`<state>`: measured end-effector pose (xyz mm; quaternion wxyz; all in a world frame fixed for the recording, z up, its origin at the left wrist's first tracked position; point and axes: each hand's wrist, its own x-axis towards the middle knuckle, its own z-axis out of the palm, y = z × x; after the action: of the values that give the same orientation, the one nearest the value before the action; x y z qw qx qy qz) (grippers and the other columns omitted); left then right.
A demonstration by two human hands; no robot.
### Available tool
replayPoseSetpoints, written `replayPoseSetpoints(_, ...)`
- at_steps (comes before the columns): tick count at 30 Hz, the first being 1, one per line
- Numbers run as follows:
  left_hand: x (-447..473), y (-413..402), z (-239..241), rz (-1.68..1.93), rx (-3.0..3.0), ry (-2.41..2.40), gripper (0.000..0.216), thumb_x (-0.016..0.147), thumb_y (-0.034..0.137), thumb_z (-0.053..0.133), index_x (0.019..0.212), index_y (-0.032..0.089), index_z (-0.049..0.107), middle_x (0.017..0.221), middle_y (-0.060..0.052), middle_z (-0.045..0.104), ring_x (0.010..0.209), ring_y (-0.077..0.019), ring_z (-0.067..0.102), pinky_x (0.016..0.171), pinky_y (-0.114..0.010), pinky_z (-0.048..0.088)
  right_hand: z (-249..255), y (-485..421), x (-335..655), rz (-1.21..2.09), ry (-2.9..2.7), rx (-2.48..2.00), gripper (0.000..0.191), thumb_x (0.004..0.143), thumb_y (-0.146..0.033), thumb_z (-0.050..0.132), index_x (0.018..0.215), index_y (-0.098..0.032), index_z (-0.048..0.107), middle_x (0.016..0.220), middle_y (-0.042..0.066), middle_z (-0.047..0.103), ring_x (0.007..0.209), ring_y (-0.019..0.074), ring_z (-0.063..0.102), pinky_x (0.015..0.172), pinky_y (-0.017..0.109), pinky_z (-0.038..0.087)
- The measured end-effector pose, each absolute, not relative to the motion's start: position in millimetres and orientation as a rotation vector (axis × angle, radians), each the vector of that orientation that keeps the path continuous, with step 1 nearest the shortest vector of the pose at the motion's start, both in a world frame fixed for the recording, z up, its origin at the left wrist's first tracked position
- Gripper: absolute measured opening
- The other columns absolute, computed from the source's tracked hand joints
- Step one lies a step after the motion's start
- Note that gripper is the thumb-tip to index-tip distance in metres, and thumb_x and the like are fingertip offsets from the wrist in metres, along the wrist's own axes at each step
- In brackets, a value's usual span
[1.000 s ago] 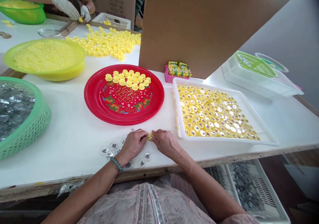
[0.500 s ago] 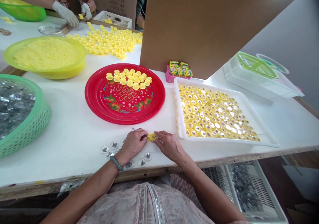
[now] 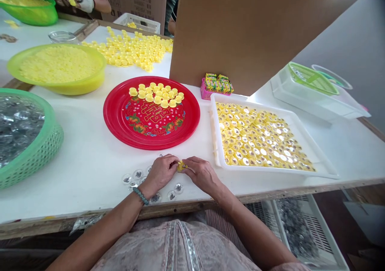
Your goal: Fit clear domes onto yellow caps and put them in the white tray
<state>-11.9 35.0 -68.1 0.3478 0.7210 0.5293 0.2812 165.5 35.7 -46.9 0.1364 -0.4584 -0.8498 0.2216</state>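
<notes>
Between my two hands, just above the white table, is a small round yellow plastic piece with a dark print on its face. My left hand pinches it from the left, and my right hand grips its right side with closed fingertips. Part of the piece is hidden by the fingers. Clear round discs with dark prints lie around and partly under my left wrist. Beyond my hands, a red tray bears several yellow hat-shaped pieces on its far half.
To the right stands a white tray full of yellow printed pieces. A green basket of clear parts and a yellow bowl are at left. A cardboard sheet rises behind. Across the table is a co-worker's gloved hand.
My fingers have closed in around the yellow piece, which has turned slightly and moved a little left. The co-worker's hands have moved apart, one into the green bowl, the other lifting a yellow piece.
</notes>
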Motion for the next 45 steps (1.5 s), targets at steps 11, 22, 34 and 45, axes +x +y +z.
replayPoseSetpoints(11,-9.5,34.7,-68.8,0.723,1.817,1.402,0.018,0.075,0.010,0.052,0.082,0.020,0.065,0.083,-0.001,0.068,0.074,-0.0147,0.060,0.070,-0.025,0.044,-57.3,33.6,165.6,0.715,-2.302,-1.396,0.023,0.079,-0.023,0.066,0.102,-0.021,0.066,0.094,0.004,0.066,0.082,0.0155,0.063,0.074,0.023,0.048)
replayPoseSetpoints(22,-9.3,35.2,-68.5,0.719,1.776,1.407,0.017,0.075,0.012,0.051,0.080,0.020,0.065,0.081,-0.001,0.068,0.072,-0.0147,0.059,0.069,-0.026,0.043,-50.3,39.4,158.3,0.581,-2.522,-1.322,0.015,0.079,-0.015,0.065,0.093,-0.017,0.066,0.086,0.005,0.067,0.082,0.0174,0.061,0.074,0.024,0.046)
replayPoseSetpoints(34,-10.6,34.3,-71.7,0.717,1.693,1.447,0.016,0.072,0.015,0.053,0.079,0.020,0.066,0.077,-0.001,0.068,0.069,-0.0148,0.060,0.066,-0.025,0.044,-57.7,22.6,167.9,0.736,-2.071,-1.491,0.041,0.071,-0.032,0.073,0.109,-0.021,0.060,0.099,0.005,0.063,0.076,0.0153,0.062,0.064,0.024,0.051)
replayPoseSetpoints(45,-14.3,34.2,-78.3,0.781,1.681,1.470,0.017,0.073,0.018,0.052,0.082,0.019,0.067,0.077,-0.002,0.070,0.069,-0.0156,0.061,0.067,-0.026,0.046,-46.5,12.1,189.3,0.679,-2.136,-1.514,0.021,0.084,-0.022,0.056,0.103,-0.021,0.064,0.096,0.005,0.065,0.080,0.0157,0.063,0.071,0.025,0.050)
